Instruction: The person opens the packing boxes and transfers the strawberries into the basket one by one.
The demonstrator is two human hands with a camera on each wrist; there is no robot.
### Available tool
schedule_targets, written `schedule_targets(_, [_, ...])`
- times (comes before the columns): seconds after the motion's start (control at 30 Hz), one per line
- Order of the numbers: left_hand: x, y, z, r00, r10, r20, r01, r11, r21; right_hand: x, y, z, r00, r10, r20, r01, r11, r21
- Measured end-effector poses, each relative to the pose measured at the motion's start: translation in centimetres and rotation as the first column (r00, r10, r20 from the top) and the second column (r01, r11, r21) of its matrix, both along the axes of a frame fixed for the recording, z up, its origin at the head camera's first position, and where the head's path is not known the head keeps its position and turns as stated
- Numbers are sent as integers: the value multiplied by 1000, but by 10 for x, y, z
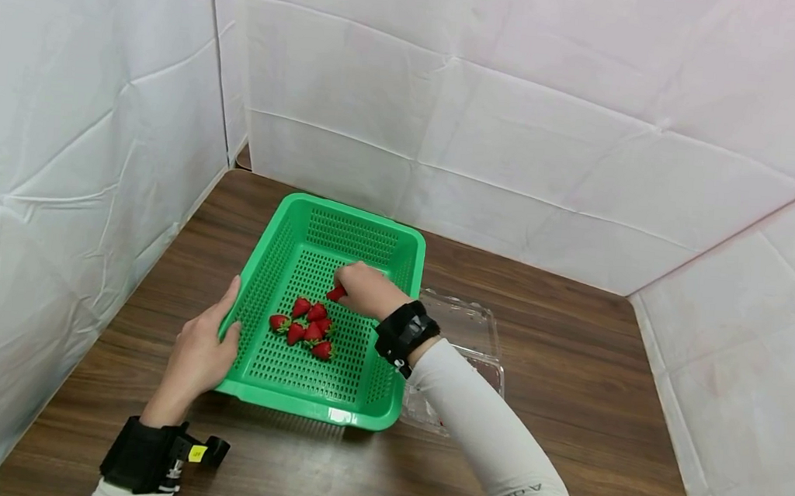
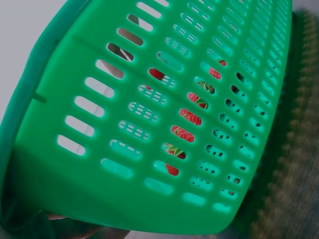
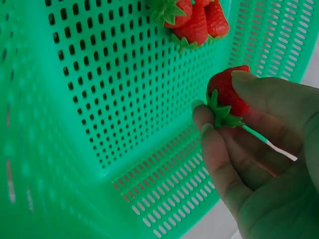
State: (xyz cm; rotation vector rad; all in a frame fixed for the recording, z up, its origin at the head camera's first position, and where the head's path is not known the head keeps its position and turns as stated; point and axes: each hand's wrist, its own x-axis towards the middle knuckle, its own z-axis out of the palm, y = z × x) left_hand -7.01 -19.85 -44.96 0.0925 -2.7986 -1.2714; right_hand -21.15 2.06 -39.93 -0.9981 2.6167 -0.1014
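Observation:
A green plastic basket with slotted walls stands on the table, several red strawberries grouped on its floor. My left hand grips the basket's left rim; in the left wrist view the slotted wall hides most of that hand. Over the inside of the basket, my right hand pinches one strawberry between thumb and fingers. Its green leaves point toward the fingers in the right wrist view, and the grouped strawberries lie a short way off.
A clear plastic box lies open to the right of the basket, partly behind the right forearm. The brown wooden table is bounded by white sheets at the back and both sides.

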Motion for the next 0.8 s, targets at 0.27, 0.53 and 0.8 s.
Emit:
schedule_targets(0.27, [0, 0, 0, 1000, 0, -4, 0, 1000, 6, -3, -12, -12, 999, -44, -15, 45, 998, 52])
schedule_targets(0.53, [0, 0, 0, 1000, 0, -1, 0, 1000, 12, -2, -21, -28, 991, -135, -10, 136, 983, 123])
schedule_targets(0.8, [0, 0, 1, 1000, 0, 0, 0, 1000, 17, 1, -24, -33, 983, -182, 7, 180, 974, 139])
